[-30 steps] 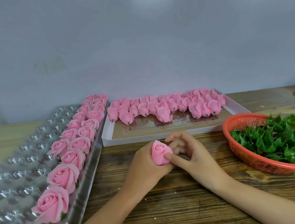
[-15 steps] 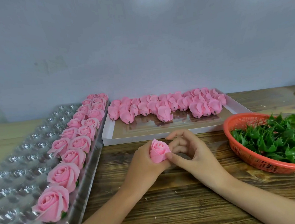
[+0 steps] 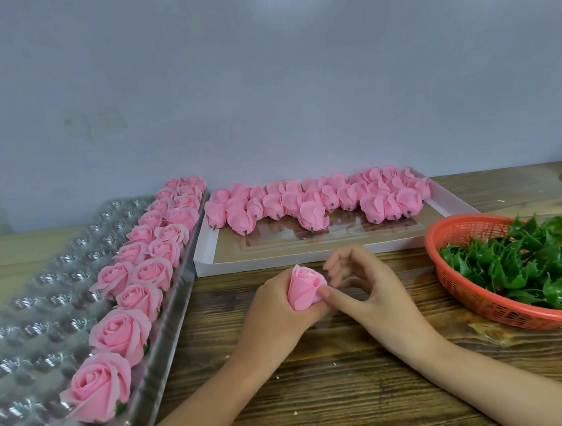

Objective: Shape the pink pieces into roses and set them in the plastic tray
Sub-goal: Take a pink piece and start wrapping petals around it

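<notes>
The pink bud (image 3: 304,290) stood tip-up near the middle of the tabletop, its base buried in the left grip (image 3: 273,301), whose fingers were curled round it. The right grip (image 3: 373,293) held nothing: thumb tip pressed on the bud's outer petal, fingers loosely curled just beside the tip. The plastic tray (image 3: 44,298) lay along the left edge, left of the bud, with finished roses (image 3: 120,329) filling its two right-hand columns. Judgement: shaping not yet complete; the left grip, nearer the tray, was placed to carry the bud leftward to a vacant cup
</notes>
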`<state>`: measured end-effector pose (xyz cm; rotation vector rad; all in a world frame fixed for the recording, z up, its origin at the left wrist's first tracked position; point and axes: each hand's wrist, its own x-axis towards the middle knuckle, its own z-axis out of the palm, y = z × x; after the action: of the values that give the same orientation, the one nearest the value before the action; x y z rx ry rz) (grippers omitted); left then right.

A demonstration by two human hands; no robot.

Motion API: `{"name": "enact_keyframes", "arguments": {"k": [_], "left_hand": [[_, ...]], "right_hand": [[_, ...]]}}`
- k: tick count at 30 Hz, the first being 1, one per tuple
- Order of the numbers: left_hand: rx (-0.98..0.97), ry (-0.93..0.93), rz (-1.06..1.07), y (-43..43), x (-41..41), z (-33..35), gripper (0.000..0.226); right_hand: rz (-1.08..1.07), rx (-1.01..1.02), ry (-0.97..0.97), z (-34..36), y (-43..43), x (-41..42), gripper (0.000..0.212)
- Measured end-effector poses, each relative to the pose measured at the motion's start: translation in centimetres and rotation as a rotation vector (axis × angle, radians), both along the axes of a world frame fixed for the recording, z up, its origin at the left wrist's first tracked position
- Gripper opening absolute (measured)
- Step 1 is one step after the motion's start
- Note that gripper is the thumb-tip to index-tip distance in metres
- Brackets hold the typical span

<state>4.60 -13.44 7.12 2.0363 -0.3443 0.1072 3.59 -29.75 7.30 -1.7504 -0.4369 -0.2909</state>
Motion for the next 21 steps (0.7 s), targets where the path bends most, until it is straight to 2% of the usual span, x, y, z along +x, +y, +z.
{"name": "enact_keyframes", "arguments": {"k": [3, 10, 16, 21], "left_hand": [[-0.003, 0.009, -0.003, 0.05, 0.01, 0.04, 0.019], [0.011, 0.017, 0.002, 0.0, 0.05, 0.14, 0.019], [0.109, -0.033, 0.008, -0.1, -0.14, 0.02, 0.017], [0.143, -0.088, 0.021, -0.15, -0.32, -0.14, 0.017]], "right_hand": [[0.006, -0.086, -0.027, 0.21, 0.08, -0.15, 0.017], [0.029, -0.109, 0.012, 0.1, 0.01, 0.02, 0.012], [0.05, -0.004, 0.085, -0.27, 0.02, 0.24, 0.019], [0.107, 0.022, 0.073, -0.2, 0.09, 0.18, 0.023]]}}
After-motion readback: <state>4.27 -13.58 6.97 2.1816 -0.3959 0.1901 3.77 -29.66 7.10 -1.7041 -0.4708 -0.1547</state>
